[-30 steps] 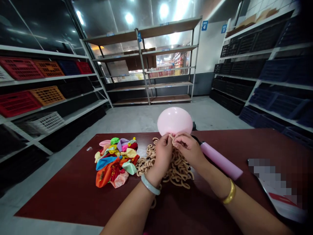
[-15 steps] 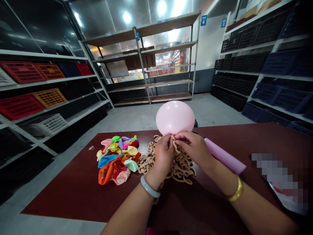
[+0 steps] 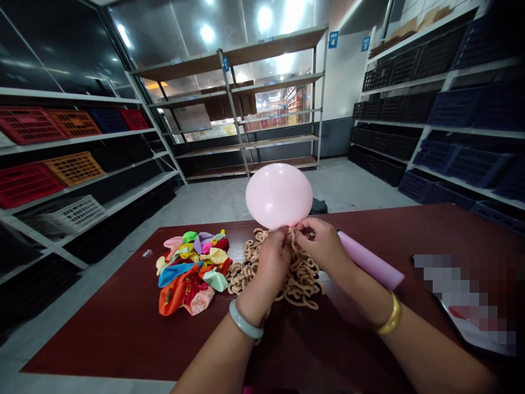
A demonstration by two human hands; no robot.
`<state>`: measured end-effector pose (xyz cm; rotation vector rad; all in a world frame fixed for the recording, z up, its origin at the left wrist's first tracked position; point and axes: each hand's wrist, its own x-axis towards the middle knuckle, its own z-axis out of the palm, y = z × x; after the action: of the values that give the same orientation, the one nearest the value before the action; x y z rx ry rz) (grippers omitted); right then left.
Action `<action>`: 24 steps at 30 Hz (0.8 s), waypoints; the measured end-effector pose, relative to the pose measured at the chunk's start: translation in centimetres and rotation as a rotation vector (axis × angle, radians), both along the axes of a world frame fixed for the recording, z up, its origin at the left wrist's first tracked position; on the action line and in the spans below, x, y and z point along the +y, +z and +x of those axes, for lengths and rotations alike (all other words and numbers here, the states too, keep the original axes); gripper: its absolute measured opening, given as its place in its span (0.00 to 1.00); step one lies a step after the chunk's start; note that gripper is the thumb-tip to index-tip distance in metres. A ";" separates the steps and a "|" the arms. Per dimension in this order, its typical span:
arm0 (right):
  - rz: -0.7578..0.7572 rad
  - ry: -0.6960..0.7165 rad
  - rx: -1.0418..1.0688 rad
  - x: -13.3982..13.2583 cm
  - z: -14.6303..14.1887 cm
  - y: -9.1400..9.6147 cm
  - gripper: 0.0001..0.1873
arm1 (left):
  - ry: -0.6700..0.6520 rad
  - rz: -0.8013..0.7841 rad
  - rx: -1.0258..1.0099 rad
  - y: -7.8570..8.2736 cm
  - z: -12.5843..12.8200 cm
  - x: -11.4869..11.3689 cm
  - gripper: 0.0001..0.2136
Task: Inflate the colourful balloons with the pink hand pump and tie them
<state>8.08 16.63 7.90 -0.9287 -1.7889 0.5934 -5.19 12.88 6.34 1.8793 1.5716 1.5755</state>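
Note:
An inflated pink balloon (image 3: 279, 194) stands just above my two hands over the dark red table (image 3: 123, 328). My left hand (image 3: 270, 260) and my right hand (image 3: 324, 246) both pinch at the balloon's neck, fingers closed. A small tan clip sits between my fingertips at the neck. Under my hands lies a pile of tan clips (image 3: 299, 276). To the left is a heap of deflated coloured balloons (image 3: 191, 268). A pink hand pump (image 3: 369, 265) lies behind my right wrist.
A blurred white sheet (image 3: 471, 323) lies at the table's right. Metal shelves with red, orange and white crates (image 3: 53, 164) line the left; dark crates (image 3: 451, 137) fill the right shelves. An open rack (image 3: 246, 109) stands at the back across the grey floor.
The balloon has shifted a little left and up while both hands keep working at its neck. The view has swung slightly.

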 end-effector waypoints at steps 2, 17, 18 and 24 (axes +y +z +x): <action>0.073 -0.031 -0.017 -0.2 0.0 0.1 0.02 | -0.017 0.013 -0.007 -0.1 0.0 0.1 0.09; 0.253 0.069 -0.104 -0.2 0.8 0.5 0.04 | -0.009 0.002 -0.010 -0.1 -0.3 -0.2 0.11; 0.248 0.067 -0.117 -0.1 0.8 0.6 0.03 | 0.008 0.014 0.024 -0.2 -0.4 -0.2 0.10; 0.295 -0.019 -0.252 -0.9 1.0 1.0 0.02 | -0.003 0.036 0.113 -0.3 -0.4 -0.3 0.11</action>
<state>9.07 15.70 8.90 -0.8418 -2.0229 0.1966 -5.63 12.59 6.05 2.0214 1.5947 1.5312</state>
